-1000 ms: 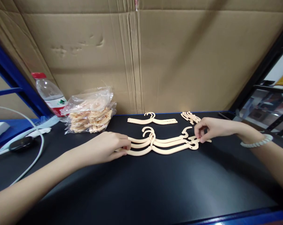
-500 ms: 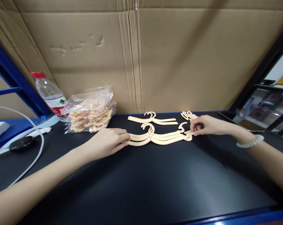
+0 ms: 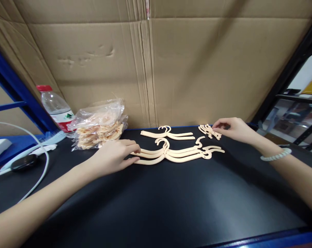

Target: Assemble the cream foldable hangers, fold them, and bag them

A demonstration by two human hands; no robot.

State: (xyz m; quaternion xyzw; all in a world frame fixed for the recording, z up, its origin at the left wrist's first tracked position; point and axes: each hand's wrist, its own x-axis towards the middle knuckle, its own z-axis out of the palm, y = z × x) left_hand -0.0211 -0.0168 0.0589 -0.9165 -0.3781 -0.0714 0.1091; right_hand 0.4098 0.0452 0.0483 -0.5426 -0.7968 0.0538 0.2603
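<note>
Cream plastic hangers (image 3: pixel 183 155) lie stacked in the middle of the black table, their hooks pointing away from me. My left hand (image 3: pixel 120 155) is at their left ends, thumb and fingers apart and the tips touching the hangers. Curved, hook-like pieces (image 3: pixel 212 149) sit at the stack's right ends. My right hand (image 3: pixel 232 129) reaches to a small pile of similar cream pieces (image 3: pixel 207 131). Its thumb and index finger pinch at the pile's right edge; which piece lies between them is partly hidden. Behind the stack is another pair of hangers (image 3: pixel 168 134).
A clear plastic bag (image 3: pixel 100 125) full of cream pieces stands back left, beside a red-capped bottle (image 3: pixel 56 108). White cable (image 3: pixel 46 155) and a black oval device (image 3: pixel 24 162) lie at the left. A cardboard wall (image 3: pixel 99 69) closes off the back.
My right hand has let go of the curved piece at the stack's right end and moved back to the small pile. My left hand's fingers have spread and shifted slightly left.
</note>
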